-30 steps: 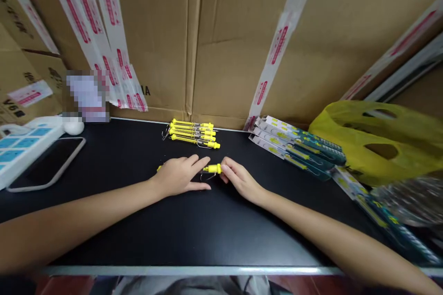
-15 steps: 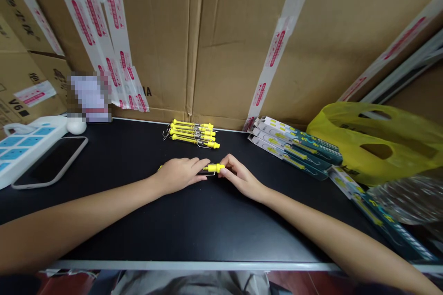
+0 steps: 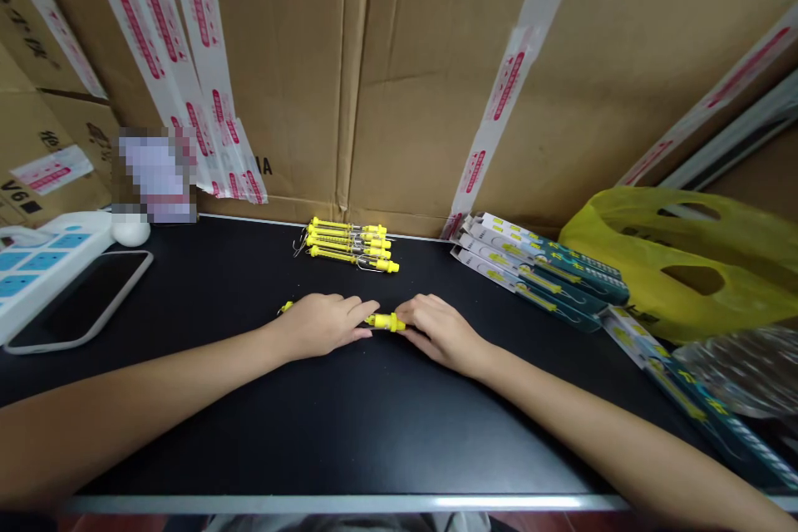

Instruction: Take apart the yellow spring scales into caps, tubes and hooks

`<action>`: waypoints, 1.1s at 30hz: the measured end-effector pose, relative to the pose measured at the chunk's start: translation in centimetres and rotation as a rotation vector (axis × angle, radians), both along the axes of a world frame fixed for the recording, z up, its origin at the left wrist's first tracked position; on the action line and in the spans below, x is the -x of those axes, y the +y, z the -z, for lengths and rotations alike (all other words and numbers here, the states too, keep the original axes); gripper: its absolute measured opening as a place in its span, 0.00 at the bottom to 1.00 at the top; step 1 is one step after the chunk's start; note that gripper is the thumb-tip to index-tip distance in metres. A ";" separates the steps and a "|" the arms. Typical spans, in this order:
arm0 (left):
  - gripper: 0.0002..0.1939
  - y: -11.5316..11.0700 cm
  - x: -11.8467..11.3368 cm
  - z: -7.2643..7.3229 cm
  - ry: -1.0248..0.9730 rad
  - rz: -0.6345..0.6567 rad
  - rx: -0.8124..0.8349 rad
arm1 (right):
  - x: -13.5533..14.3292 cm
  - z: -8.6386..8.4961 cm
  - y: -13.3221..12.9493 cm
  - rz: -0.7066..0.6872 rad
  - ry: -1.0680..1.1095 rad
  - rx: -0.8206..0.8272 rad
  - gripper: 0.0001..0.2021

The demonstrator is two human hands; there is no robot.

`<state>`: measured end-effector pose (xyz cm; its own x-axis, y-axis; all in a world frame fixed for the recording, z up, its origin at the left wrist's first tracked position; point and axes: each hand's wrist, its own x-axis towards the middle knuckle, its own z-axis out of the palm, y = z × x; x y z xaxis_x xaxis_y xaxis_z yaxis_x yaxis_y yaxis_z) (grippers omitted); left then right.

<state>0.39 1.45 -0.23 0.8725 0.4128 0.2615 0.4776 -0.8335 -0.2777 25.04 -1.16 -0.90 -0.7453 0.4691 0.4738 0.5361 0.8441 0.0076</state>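
Observation:
A yellow spring scale (image 3: 387,322) lies crosswise low over the black table, mostly covered by my left hand (image 3: 321,326), which is wrapped over its body. Its far left tip pokes out beyond the wrist side of that hand. The fingers of my right hand (image 3: 436,332) pinch the yellow cap at the scale's right end. Behind my hands, several similar yellow spring scales (image 3: 352,245) with metal hooks lie side by side in a small group.
Several green and white boxes (image 3: 536,274) lie at the right, beside a yellow plastic bag (image 3: 623,258) and clear plastic wrap (image 3: 741,370). At the left are a phone (image 3: 81,303) and a white power strip (image 3: 43,258). Large cardboard (image 3: 287,58) stands behind the table.
The view has shifted slightly. The held scale's cap sits a little lower, its metal hook no longer shows below it, and my right hand has turned more palm-down with its fingers lower around the cap.

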 end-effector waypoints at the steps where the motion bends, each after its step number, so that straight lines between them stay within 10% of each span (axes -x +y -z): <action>1: 0.19 0.0 0.0 0.0 -0.013 0.011 -0.006 | 0.0 -0.2 -0.1 -0.018 -0.063 -0.115 0.04; 5: 0.19 0.0 0.2 0.1 -0.054 0.043 -0.026 | -0.2 -0.8 -0.2 -0.078 -0.165 -0.349 0.05; 19: 0.19 0.0 0.3 0.0 -0.045 0.035 -0.044 | 0.6 -0.7 -0.8 0.076 0.204 0.517 0.20; 33: 0.14 0.3 0.4 -0.3 -0.007 0.012 0.008 | 0.5 0.1 -0.4 0.108 0.315 0.591 0.08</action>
<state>0.00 1.72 0.07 0.8755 0.4044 0.2645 0.4695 -0.8413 -0.2680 24.59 -1.55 -0.99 -0.5479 0.7801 0.3020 0.5188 0.6001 -0.6089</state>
